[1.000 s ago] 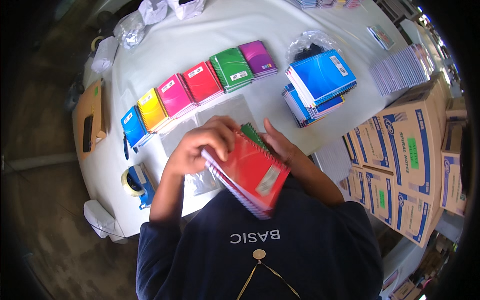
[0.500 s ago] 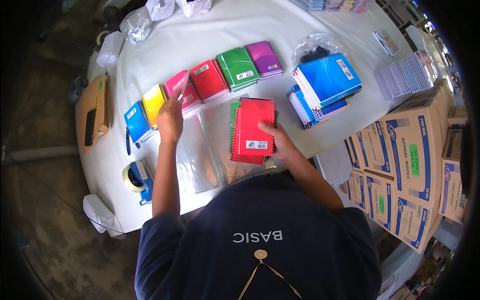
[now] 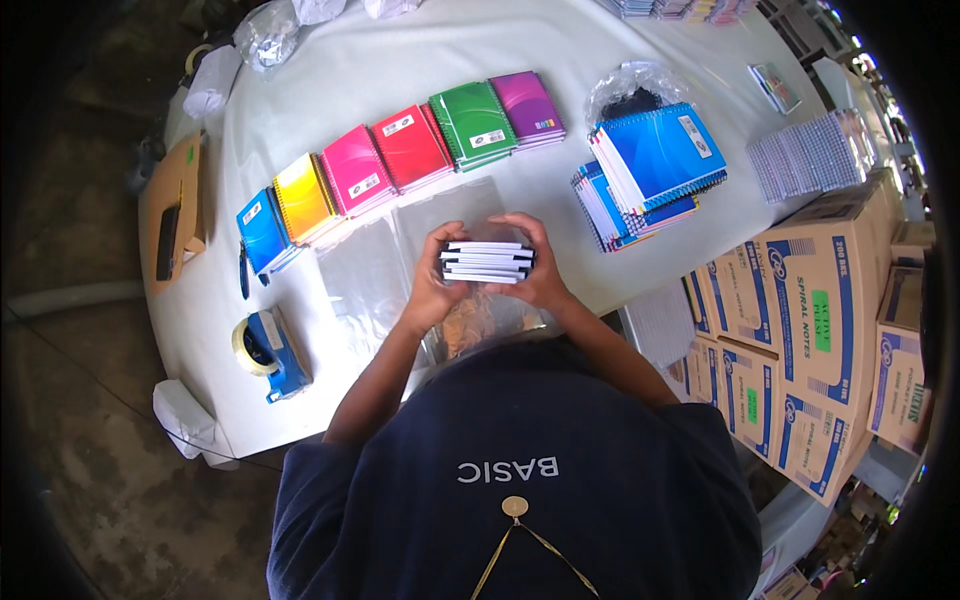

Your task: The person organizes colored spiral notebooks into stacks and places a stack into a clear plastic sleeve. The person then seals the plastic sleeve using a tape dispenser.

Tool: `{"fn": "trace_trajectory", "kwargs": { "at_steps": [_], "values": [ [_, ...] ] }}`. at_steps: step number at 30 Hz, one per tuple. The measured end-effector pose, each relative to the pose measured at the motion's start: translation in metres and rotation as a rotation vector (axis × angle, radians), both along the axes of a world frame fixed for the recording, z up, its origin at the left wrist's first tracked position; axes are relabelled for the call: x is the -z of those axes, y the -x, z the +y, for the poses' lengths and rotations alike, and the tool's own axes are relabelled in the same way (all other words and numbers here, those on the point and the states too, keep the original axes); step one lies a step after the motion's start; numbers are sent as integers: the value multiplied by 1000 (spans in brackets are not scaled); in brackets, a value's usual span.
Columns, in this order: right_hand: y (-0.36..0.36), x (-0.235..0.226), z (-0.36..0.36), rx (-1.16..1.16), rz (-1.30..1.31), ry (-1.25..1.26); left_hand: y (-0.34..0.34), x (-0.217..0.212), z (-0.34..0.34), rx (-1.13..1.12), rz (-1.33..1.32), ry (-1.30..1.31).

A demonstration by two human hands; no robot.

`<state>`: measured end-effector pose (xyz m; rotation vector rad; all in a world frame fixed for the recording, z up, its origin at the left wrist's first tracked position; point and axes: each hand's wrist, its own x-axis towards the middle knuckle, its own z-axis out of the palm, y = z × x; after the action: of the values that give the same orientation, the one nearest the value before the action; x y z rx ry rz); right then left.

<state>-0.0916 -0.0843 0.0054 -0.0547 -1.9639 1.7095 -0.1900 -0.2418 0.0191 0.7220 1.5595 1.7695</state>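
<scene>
Between my two hands a small stack of spiral notebooks stands on end, white page edges facing up. My left hand is closed on one side of the stack, and my right hand grips the other. Clear plastic sheets lie on the table beneath and beside them. Beyond runs a row of notebook piles: blue, yellow, pink, red, green and purple. The covers of the held notebooks are mostly hidden.
Larger blue notebooks are piled at the right, before a clear plastic bag. A blue tape dispenser and a pen lie at the left. Cardboard boxes are stacked beyond the table's right edge. A cardboard piece sits far left.
My left hand has left the pink pile and come to the held notebooks. The stack, earlier flat with a red cover up in my right hand, is now turned on end between both hands.
</scene>
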Motion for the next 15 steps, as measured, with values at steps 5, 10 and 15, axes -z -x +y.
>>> {"fn": "trace_trajectory", "kwargs": {
  "at_steps": [5,10,15],
  "values": [
    [-3,25,-6,-14,-38,245,-19,18,22,-47,114,-10],
    [0,14,3,-48,-358,174,-5,28,13,-10,-164,12],
    [-2,-24,1,-65,-313,511,37,-46,-11,52,391,506]
  ]
}}
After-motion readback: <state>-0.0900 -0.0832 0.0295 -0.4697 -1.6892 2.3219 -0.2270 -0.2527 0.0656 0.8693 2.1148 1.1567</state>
